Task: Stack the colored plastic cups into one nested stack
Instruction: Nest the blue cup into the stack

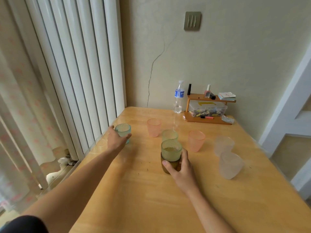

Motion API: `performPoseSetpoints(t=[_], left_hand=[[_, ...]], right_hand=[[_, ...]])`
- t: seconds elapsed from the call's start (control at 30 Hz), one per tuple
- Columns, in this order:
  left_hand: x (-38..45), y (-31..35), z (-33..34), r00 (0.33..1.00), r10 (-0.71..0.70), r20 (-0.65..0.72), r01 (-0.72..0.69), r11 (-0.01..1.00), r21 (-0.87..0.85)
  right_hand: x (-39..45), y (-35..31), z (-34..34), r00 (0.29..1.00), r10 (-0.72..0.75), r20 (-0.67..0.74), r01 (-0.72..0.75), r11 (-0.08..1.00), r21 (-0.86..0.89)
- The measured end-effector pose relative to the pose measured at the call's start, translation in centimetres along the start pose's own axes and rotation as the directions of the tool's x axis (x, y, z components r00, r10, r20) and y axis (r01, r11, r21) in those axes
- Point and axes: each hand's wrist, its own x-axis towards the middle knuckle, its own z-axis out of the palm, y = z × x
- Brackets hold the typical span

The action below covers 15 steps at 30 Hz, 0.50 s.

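Your right hand point(180, 167) wraps the brown cup point(170, 167) mid-table point(134, 190); a pale green dimpled cup point(171, 149) is nested in it, both upright, mouths up. Your left hand point(116, 137) grips the teal dimpled cup point(123, 131) at the table's left edge, upright. Second green cup point(169, 135) just behind the stack. Two frosted pink cups point(154, 127) point(196, 140) upright, tapered. Two frosted clear cups point(223, 144) point(230, 164) near the right edge, the nearer one tilted.

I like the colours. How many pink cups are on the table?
2. One pink cup stands toward the back, left of centre. The other pink cup stands nearer, right of the green stack. None looks hidden, though stacked cups could conceal one.
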Motion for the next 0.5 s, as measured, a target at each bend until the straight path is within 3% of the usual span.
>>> performPoseSetpoints(t=[0.13, 0.23, 0.37, 0.5], left_hand=[[-0.8, 0.7, -0.1, 0.998, 0.001, -0.068, -0.004, 0.999, -0.048], [-3.7, 2.0, 0.1, 0.986, 0.128, -0.106, -0.136, 0.988, -0.068], [-8.9, 4.5, 1.1, 0.938, 0.347, -0.017, -0.347, 0.933, -0.097], [-12.8, 7.3, 2.1, 0.887, 0.461, 0.035, -0.445, 0.872, -0.202]], right_hand=[[0.0, 0.0, -0.1, 1.0, 0.012, 0.001, -0.012, 1.0, 0.016], [0.0, 0.1, -0.2, 1.0, 0.01, -0.004, -0.01, 1.0, 0.014], [0.1, 0.1, -0.2, 1.0, 0.015, -0.011, -0.015, 1.0, 0.019], [0.1, -0.2, -0.2, 0.999, 0.029, -0.022, -0.028, 0.999, 0.021]])
